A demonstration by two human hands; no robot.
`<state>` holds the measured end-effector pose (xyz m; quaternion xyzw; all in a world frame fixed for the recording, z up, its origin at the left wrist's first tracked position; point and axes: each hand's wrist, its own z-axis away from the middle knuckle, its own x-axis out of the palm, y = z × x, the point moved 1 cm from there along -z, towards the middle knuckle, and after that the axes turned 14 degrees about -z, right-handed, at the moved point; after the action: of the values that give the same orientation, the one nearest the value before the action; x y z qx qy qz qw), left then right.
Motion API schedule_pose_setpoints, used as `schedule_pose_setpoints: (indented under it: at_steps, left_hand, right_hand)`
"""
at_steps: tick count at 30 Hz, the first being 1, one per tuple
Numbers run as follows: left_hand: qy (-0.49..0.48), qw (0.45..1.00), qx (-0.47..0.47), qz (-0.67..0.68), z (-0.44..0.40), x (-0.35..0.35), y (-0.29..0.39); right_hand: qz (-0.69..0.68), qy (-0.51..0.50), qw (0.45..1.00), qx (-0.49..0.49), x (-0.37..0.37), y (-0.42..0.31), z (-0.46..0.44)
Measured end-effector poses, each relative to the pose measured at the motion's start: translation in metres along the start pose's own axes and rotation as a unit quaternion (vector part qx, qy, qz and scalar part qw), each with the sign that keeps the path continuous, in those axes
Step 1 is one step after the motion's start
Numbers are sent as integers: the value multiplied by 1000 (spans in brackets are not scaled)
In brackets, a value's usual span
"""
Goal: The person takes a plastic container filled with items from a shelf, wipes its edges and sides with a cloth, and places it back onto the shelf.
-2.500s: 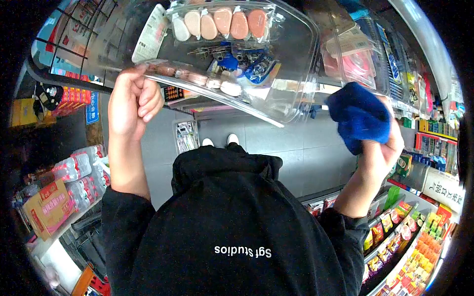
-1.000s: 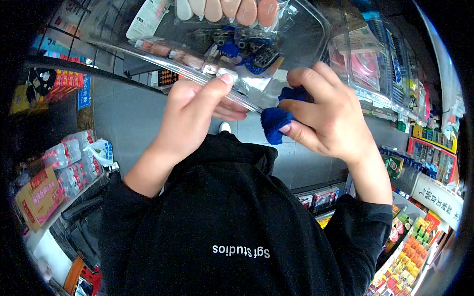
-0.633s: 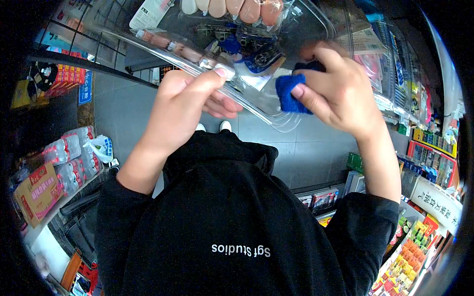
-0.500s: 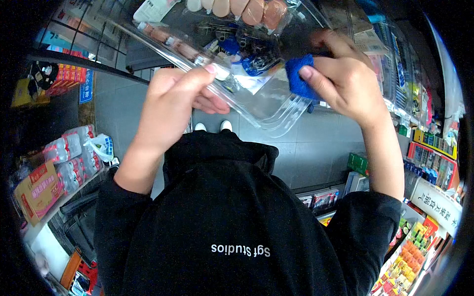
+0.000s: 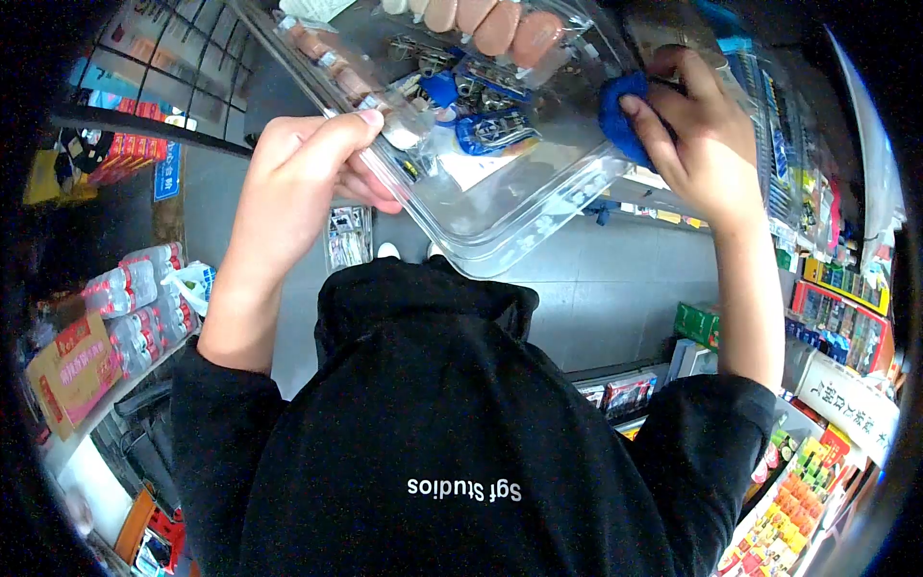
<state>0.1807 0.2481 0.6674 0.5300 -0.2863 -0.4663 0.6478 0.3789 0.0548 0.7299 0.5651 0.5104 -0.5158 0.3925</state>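
A clear plastic tray is tilted, one corner pointing down toward my body. My left hand pinches its left edge between thumb and fingers. At the tray's right edge, my right hand grips a bunched blue cloth that touches the rim. Inside the tray lie a pack of oval beige and pink puffs, a row of small pinkish packaged items along the left side, and blue-and-metal packaged pieces in the middle.
Black wire mesh stands at the upper left. Shrink-wrapped bottles and a cardboard box are at the left. Snack shelves fill the lower right. Another clear container with goods stands right of my right hand. Grey floor lies below.
The blue cloth came to the tray's edge with my right hand, then moved up and right along it. My left hand took hold of the near edge and shifted left as the tray turned.
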Motion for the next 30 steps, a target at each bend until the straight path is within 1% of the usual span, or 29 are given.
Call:
schedule_pose_setpoints:
  at_steps: [2,3,4,5,6,7,8,10,11,12,14,15,16,18,21,22,23,24,25,26,27,28,29,30]
  left_hand:
    - [-3,1000,-1,3,-2,-1,-2]
    - [-3,1000,-6,4,-2,-1,-4]
    - [-4,1000,-1,5,-3,-2,-4]
    - [-2,1000,-1,1,-3,-3,-4]
    - [0,1000,-1,-2,-3,-4,-5]
    - [11,1000,11,-1,-4,-5,-5]
    - [9,1000,14,-1,-5,-7,-6]
    - [55,998,26,-23,-8,-13,-7]
    - [77,995,21,-53,-10,-17,-5]
    - [107,993,15,-48,-11,-21,-5]
    - [131,987,41,-81,-14,-29,-6]
    - [148,985,27,-89,-19,-34,-8]
    - [179,978,6,-110,-20,-37,-8]
    - [202,969,14,-144,-20,-38,-3]
    - [200,964,35,-175,-22,-44,-7]
    - [199,964,36,-175,-21,-44,-6]
    - [252,942,62,-215,-20,-42,-4]
    - [304,914,89,-254,-17,-41,-2]
    - [304,914,89,-254,-14,-38,-2]
    - [330,900,178,-222,-9,-33,-1]
    - [354,877,264,-189,-2,-28,1]
    - [344,870,269,-228,9,-22,6]
    - [315,882,274,-219,20,-11,12]
    - [287,892,279,-210,28,0,17]
  right_hand:
    - [-85,164,982,39,8,11,6]
    - [-151,223,957,107,8,22,10]
    - [-254,289,898,212,10,24,20]
    - [-386,344,817,255,8,22,29]
    - [-507,389,713,289,6,21,34]
    - [-572,453,600,327,8,24,39]
    - [-675,450,504,298,13,20,49]
    - [-741,444,405,300,16,10,61]
    - [-835,363,360,203,21,9,70]
    - [-863,352,321,169,24,2,68]
    - [-912,284,278,106,33,-10,72]
    - [-941,249,219,69,36,-18,68]
    - [-941,257,206,80,39,-22,69]
    - [-943,260,186,88,42,-33,71]
    - [-936,280,180,112,48,-40,76]
    - [-922,306,190,141,49,-44,76]
    - [-907,331,198,170,49,-44,78]
    - [-907,331,199,170,49,-46,78]
    - [-909,334,178,172,49,-48,78]
    - [-912,336,157,175,50,-49,78]
    - [-913,332,158,175,51,-49,78]
    - [-894,311,282,153,53,-49,78]
    - [-861,284,401,128,54,-49,79]
    - [-838,242,473,121,51,-48,81]
